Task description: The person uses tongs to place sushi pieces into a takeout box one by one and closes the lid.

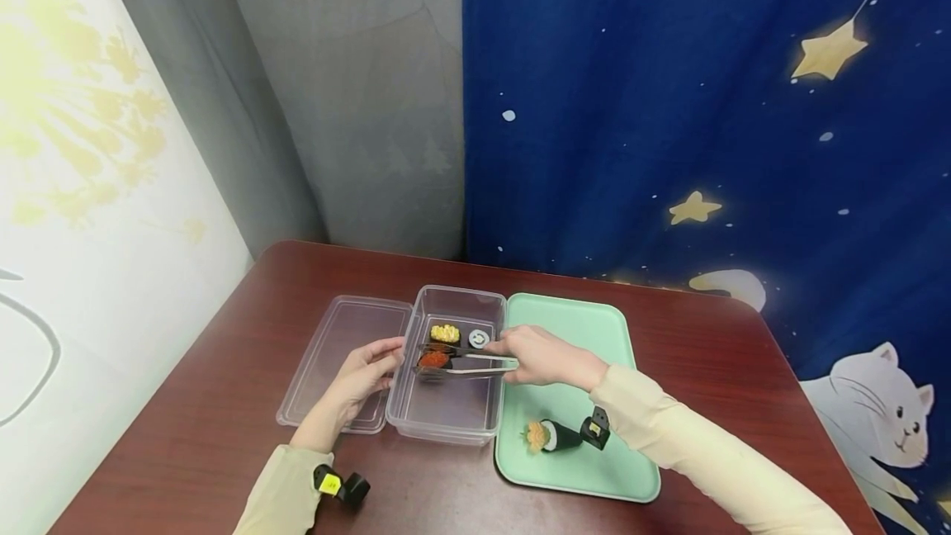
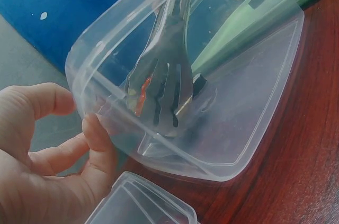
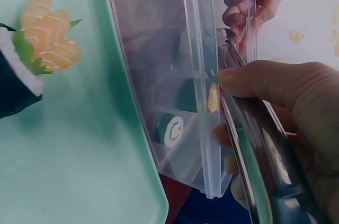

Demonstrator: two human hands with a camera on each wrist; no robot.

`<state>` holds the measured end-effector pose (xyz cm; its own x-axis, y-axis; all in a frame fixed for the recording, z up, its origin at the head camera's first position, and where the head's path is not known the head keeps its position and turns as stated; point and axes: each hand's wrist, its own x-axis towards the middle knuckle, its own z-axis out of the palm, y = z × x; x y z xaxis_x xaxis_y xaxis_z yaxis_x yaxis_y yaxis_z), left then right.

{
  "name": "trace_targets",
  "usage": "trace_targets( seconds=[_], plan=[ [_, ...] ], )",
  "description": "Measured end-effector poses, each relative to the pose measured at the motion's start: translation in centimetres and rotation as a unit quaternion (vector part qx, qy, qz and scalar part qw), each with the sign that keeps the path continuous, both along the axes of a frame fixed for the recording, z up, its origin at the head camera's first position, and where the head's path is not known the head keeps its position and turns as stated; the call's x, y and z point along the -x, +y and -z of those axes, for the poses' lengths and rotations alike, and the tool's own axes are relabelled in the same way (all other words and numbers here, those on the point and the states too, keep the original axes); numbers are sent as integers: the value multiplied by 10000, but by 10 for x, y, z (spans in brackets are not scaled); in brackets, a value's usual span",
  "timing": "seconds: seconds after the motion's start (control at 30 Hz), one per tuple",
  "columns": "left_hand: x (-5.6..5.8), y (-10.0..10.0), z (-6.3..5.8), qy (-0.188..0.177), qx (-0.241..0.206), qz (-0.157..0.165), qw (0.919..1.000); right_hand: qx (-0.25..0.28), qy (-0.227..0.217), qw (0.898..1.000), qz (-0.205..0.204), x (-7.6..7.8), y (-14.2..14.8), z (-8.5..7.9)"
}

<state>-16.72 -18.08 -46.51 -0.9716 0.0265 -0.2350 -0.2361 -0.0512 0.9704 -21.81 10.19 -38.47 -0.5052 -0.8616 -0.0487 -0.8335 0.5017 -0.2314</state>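
Note:
My left hand [image 1: 362, 380] pinches the left rim of a clear plastic container [image 1: 444, 433], thumb and finger at its wall. In my right hand [image 1: 546, 355] I grip metal tongs [image 2: 168, 78], which reach down into the container. Their slotted ends lie on either side of a sushi piece topped with red roe [image 1: 433, 360]; whether they squeeze it I cannot tell. Behind it, inside the container, sit a yellow-topped sushi piece [image 1: 445, 333] and a small round sushi roll [image 3: 173, 131].
A mint green tray [image 1: 583, 320] stands right of the container, bearing a cone-shaped hand roll [image 1: 560, 435] with an orange filling. To the left lies a clear lid [image 1: 360, 329] on the dark red table [image 1: 713, 370]. Curtains hang behind the table's far edge.

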Motion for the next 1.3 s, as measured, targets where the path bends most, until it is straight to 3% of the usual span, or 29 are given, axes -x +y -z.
trace_targets(
  seconds=[0.47, 0.87, 1.3],
  plan=[
    [0, 0, 1, -8, -17, -14, 10000, -436, 32, 9990, -10, 4, -16, -7],
    [-1, 1, 1, 6, 22, 58, 10000, -490, -530, 9969, 320, 7, -20, -8],
    [-1, 1, 0, 4, 37, -29, 10000, -44, -130, 9999, 77, 2, -3, -13]
  ],
)
